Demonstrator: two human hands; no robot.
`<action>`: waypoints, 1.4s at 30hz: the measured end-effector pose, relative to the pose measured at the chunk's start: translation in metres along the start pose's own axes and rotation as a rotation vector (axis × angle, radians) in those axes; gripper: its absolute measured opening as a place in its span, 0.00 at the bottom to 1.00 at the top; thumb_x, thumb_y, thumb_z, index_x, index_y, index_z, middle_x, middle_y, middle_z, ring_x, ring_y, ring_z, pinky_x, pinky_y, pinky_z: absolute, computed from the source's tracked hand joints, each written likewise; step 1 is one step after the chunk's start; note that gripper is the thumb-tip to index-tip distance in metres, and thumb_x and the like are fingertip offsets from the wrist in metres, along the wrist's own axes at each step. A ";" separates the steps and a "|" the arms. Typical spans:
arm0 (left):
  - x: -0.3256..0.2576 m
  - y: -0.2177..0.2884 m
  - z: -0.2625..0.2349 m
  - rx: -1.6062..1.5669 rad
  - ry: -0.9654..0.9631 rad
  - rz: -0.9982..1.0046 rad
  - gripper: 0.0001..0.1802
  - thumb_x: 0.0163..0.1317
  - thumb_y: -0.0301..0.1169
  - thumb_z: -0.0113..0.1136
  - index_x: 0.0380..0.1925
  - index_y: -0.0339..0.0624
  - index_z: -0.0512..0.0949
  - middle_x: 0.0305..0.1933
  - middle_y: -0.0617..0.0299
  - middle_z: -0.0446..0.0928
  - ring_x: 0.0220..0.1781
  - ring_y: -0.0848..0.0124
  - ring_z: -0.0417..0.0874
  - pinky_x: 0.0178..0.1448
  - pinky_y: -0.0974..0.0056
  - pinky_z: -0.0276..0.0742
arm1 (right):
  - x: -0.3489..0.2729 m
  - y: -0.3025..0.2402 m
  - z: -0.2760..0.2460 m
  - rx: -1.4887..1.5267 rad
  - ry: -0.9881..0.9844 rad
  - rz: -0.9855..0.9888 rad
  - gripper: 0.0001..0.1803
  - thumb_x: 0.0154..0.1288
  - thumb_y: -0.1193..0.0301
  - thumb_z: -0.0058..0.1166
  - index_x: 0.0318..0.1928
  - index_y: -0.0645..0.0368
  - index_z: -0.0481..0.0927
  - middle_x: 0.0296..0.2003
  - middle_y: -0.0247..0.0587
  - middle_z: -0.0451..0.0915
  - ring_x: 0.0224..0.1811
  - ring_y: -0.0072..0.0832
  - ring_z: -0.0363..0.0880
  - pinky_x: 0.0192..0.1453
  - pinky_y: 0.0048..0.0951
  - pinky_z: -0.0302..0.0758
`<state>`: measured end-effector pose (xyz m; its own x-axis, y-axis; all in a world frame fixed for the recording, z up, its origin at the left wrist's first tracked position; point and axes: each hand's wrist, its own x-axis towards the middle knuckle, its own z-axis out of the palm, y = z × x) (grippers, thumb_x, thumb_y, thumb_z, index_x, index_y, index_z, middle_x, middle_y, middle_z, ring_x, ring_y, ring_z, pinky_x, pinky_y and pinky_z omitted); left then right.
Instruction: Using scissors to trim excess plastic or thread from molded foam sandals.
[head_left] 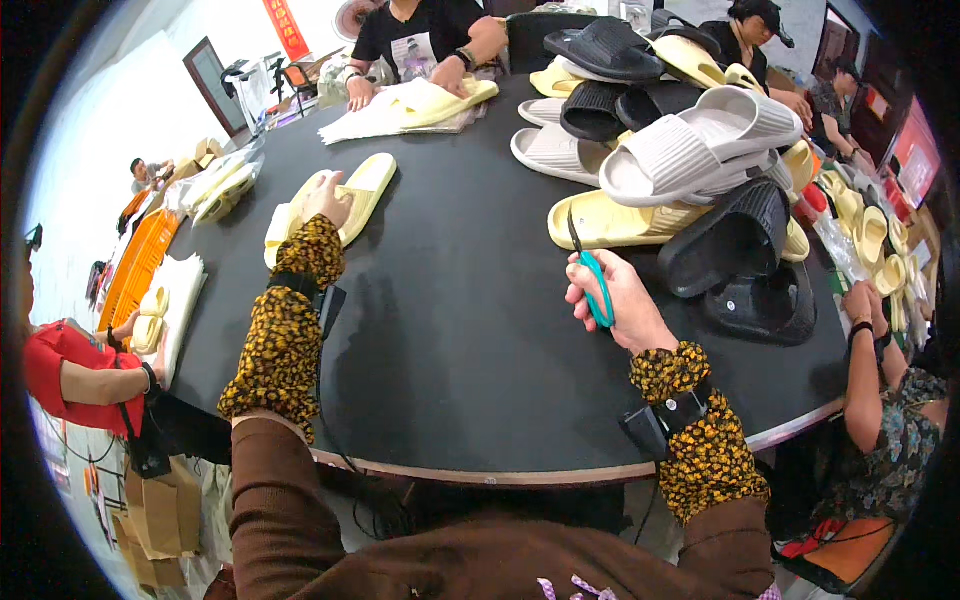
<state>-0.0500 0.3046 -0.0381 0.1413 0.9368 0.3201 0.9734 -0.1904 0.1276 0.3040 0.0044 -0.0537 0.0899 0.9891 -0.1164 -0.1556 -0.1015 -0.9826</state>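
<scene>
My left hand [325, 200] rests on a pale yellow slipper [365, 190] lying flat on the black round table [450, 330] at the left. My right hand [615, 300] is closed around the teal handles of a pair of scissors [590, 270], blades pointing up and away toward another pale yellow slipper [610, 222] at the foot of a slipper pile. Both forearms wear yellow-and-black patterned sleeve covers with black wrist devices.
A heap of grey, black and yellow slippers [680, 110] fills the table's right half. A person across the table handles yellow slippers on white sheets [400, 110]. Other people sit at left [70, 370] and right [880, 400]. Bagged slippers [215, 190] lie at the far left edge.
</scene>
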 end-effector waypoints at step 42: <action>0.009 -0.078 -0.034 0.338 -0.380 0.004 0.31 0.54 0.62 0.51 0.52 0.57 0.74 0.61 0.60 0.64 0.68 0.56 0.57 0.65 0.43 0.53 | 0.001 -0.002 0.000 -0.043 0.005 0.034 0.16 0.64 0.64 0.52 0.47 0.60 0.69 0.24 0.31 0.73 0.18 0.15 0.72 0.16 0.16 0.67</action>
<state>-0.1309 0.3183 -0.0136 0.1395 0.9888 -0.0524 0.9678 -0.1474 -0.2040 0.3041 0.0052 -0.0519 0.0905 0.9845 -0.1500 -0.1164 -0.1392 -0.9834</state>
